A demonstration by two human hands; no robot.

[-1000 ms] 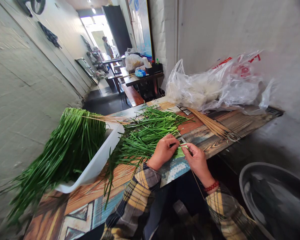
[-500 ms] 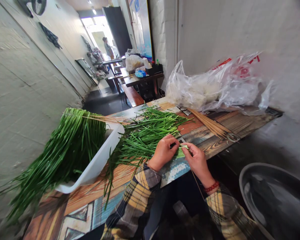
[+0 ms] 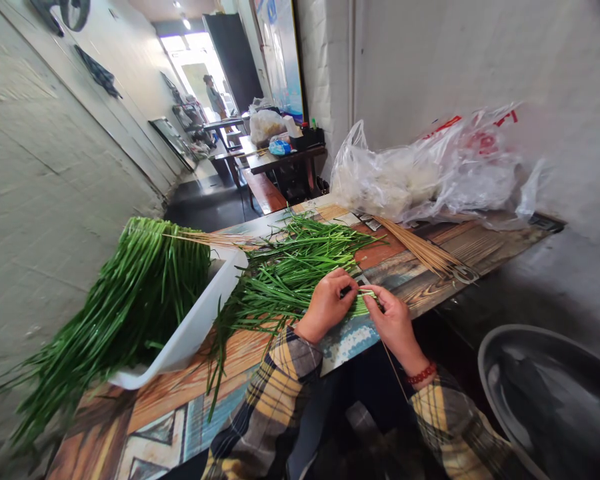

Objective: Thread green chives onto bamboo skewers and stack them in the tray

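My left hand [image 3: 330, 303] is closed, thumb and fingers pinching the pale stem ends of garlic chives at the table's near edge. Close beside it, my right hand [image 3: 394, 327] is closed on a thin bamboo skewer [image 3: 394, 368], whose long end hangs down below the palm. Several chive stems [image 3: 363, 305] lie side by side between the hands; the skewer's tip is hidden by my fingers. Loose garlic chives [image 3: 300, 267] spread over the table behind my left hand. To the left, chives threaded on skewers [image 3: 150, 287] hang thickly over a white tray [image 3: 193, 333].
Bare skewers [image 3: 415, 247] lie in a bundle on the wood-patterned table [image 3: 175, 400], near clear plastic bags [image 3: 420, 173] by the wall. A grey basin [image 3: 500, 347] stands low at right. Further back are another table [image 3: 265, 160], a bench [image 3: 265, 190] and a person [image 3: 214, 97].
The view has shifted very slightly. Both hands keep nearly the same place and grip, with the skewer and chives between them.
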